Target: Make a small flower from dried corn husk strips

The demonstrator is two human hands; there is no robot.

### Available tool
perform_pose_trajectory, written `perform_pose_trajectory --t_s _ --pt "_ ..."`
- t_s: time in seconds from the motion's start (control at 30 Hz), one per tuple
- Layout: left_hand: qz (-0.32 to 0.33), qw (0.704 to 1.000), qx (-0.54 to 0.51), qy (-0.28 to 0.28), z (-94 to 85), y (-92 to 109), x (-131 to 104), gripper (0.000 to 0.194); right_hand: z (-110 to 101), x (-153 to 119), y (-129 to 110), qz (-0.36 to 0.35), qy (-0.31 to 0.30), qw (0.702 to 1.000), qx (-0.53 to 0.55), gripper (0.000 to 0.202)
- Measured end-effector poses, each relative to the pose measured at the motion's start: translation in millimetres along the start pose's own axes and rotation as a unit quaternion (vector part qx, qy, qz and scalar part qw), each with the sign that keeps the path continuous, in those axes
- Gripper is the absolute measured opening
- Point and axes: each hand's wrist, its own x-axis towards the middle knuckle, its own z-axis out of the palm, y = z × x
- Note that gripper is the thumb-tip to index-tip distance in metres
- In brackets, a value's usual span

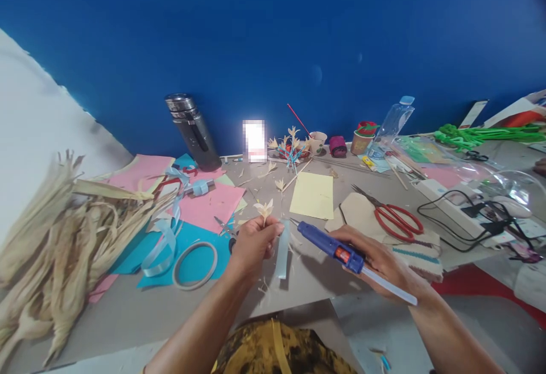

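In my left hand (252, 246), thumb and fingers pinch a small pale flower (265, 209) that looks made of dried husk. A light blue ribbon strip (282, 253) hangs beside the thumb tip; whether the fingers also grip it I cannot tell. My right hand (379, 255) is wrapped around a blue glue gun (326, 244), its nozzle pointing left at the ribbon's upper end, apart from it. A whitish glue stick (392, 288) juts from the gun's back. Small scissors (226, 227), partly hidden, lie behind my left hand.
Dried husks (63, 260) cover the left side, near a tape roll (195, 266) and pink paper (209, 206). A dark flask (194, 132) stands at the back. Finished flowers (292, 149) sit by the wall. Red-handled scissors (398, 223) and a power strip (452, 209) lie right.
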Motion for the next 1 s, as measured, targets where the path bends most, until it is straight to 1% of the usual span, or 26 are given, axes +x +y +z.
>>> perform_pose_trajectory --t_s 0.17,0.33,0.47,0.63,0.83,1.0 --pt "-0.004 1.0 0.004 -0.019 6.0 -1.6 0.2 0.027 0.1 1.7 -0.4 -0.012 0.002 1.0 0.011 0.031" --pt "-0.003 0.999 -0.006 -0.037 6.7 -4.9 1.8 0.025 0.3 -0.2 1.1 -0.005 0.011 1.0 -0.004 0.031" --pt "0.001 0.999 -0.004 -0.037 5.2 -5.1 2.5 0.028 0.4 -1.8 3.1 0.011 0.015 1.0 -0.017 0.032" --pt "-0.012 0.999 -0.009 -0.034 3.2 -4.1 0.8 0.031 -0.5 -3.3 2.5 0.013 0.037 0.999 -0.022 0.03" --pt "-0.023 0.999 -0.009 -0.04 4.4 -2.3 -3.3 0.03 1.0 -2.6 -1.9 0.006 0.016 1.0 -0.013 0.028" --pt "-0.021 0.999 -0.003 -0.034 4.2 -1.4 -3.8 0.03 -0.3 -4.2 -4.4 0.012 0.063 0.998 -0.01 0.026"
